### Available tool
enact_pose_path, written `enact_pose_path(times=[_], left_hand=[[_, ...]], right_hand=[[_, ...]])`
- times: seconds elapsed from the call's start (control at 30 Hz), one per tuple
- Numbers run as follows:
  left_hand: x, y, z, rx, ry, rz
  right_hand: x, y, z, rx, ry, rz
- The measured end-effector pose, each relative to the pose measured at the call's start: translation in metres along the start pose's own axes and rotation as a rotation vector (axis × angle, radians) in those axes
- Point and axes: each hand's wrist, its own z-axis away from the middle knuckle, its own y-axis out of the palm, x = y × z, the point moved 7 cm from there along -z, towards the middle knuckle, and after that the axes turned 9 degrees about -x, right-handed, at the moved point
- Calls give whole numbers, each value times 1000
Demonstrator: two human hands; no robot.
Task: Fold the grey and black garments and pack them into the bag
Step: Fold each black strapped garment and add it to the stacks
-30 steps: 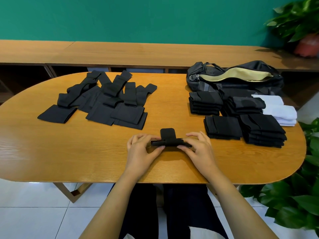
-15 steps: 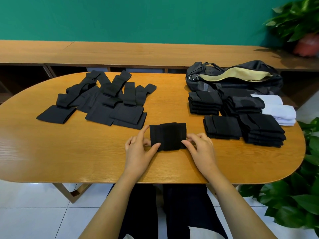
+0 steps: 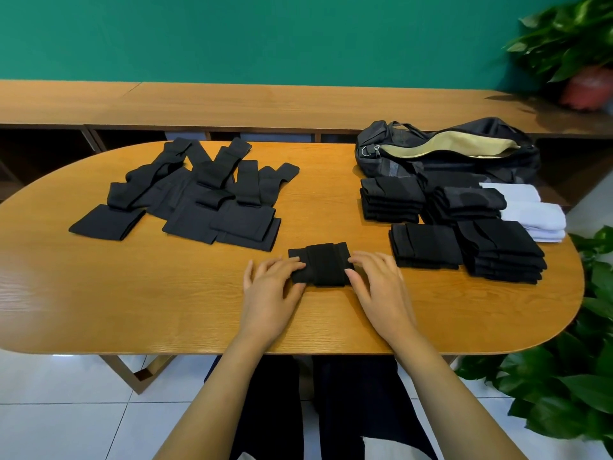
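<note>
A: What do we see in the middle of the bench (image 3: 132,293)?

B: We see one small folded black garment (image 3: 323,264). It lies flat on the wood, close to the near edge.

A: And what are the person's hands doing?

B: The left hand (image 3: 270,290) has its fingers laid on the left side of the garment. The right hand (image 3: 381,290) has its fingers on the right side. On both hands the fingers look almost straight. They press down on the cloth, and we do not see them curl round it.

A: Where are the other clothes?

B: On the far left we see a loose pile of black garments (image 3: 199,200). Some lie on top of others and they are not folded small. On the right we see stacks of folded black garments (image 3: 497,250), neat and close together. The nearest stack is just beside the right hand.

A: Where is the bag (image 3: 481,164)?

B: It is at the far right of the bench, just behind the stacks. It is dark, and its top is open, so we see a pale lining inside.

A: Anything else?

B: Some white folded cloths (image 3: 534,214) sit at the right end of the stacks. There is a green plant (image 3: 564,38) in a red pot (image 3: 587,89) at the far right.
</note>
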Motion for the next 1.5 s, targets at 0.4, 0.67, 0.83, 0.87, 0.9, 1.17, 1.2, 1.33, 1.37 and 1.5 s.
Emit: enact_pose_path(times=[0.4,0.67,0.83,0.87,0.9,1.17,1.2,1.33,1.37,1.5], left_hand=[[5,-6,-1,-105,-65,-5],[8,-6,-1,-93,-107,53],[10,-5,-1,-70,-129,74],[9,-4,-1,-65,-129,70],[9,-4,-1,-58,-129,66],[10,-3,0,-45,-135,69],[10,-3,0,-45,-138,73],[9,-4,0,-43,-142,79],[9,-4,0,-41,-145,80],[10,-7,0,-52,-158,119]], right_hand=[[40,8,11,160,-492,231],[25,9,9,178,-366,503],[-11,-34,5,-61,-48,573],[-20,-41,6,-84,-3,588],[-28,-47,6,-97,28,600],[-65,-52,9,-28,112,622],[-65,-53,8,-42,122,600],[-55,-60,2,-103,126,482],[-51,-59,-1,-103,113,468],[-30,-47,-10,-73,32,458]])
